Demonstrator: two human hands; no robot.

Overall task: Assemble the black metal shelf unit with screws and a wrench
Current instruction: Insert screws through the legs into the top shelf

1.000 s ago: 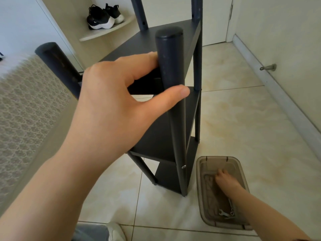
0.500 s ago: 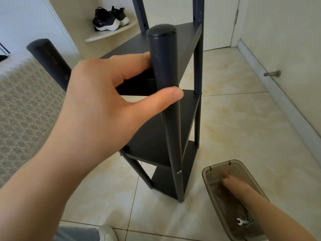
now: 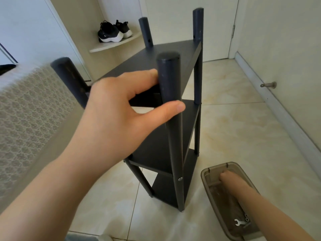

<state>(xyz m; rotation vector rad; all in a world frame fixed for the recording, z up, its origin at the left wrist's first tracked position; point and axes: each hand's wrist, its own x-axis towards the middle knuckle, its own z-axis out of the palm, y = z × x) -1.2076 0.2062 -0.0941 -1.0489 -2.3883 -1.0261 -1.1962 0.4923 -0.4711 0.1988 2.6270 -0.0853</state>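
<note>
A left hand grips the round front post of a tall black metal shelf unit, thumb across the front, fingers behind. The unit stands upright on a glossy beige tiled floor. Just to its right, a right hand reaches into a smoky translucent plastic bin, its fingers hidden. A small silver wrench lies at the bin's near end. Black-and-white sneakers sit on a far ledge.
</note>
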